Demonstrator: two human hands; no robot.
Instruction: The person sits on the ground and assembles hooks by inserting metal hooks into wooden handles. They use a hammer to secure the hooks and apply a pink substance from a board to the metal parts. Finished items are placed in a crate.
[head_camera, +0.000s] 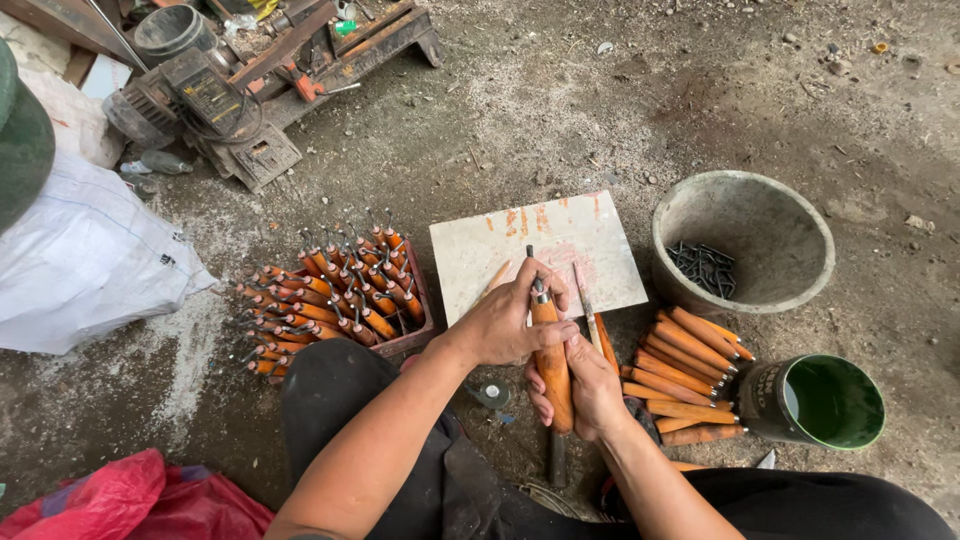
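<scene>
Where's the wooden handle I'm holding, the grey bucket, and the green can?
wooden handle (552, 375): head view, on the orange shaft between the two hands.
grey bucket (800, 225): head view, on its far right rim.
green can (768, 400): head view, on its dark outer wall, left of the opening.

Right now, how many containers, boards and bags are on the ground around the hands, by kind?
Grey bowl holding dark metal pieces: 1
Green can: 1
Red tray of finished tools: 1
White board: 1
White sack: 1
Red bag: 1
Total: 6
Both hands grip one wooden-handled tool.
</scene>
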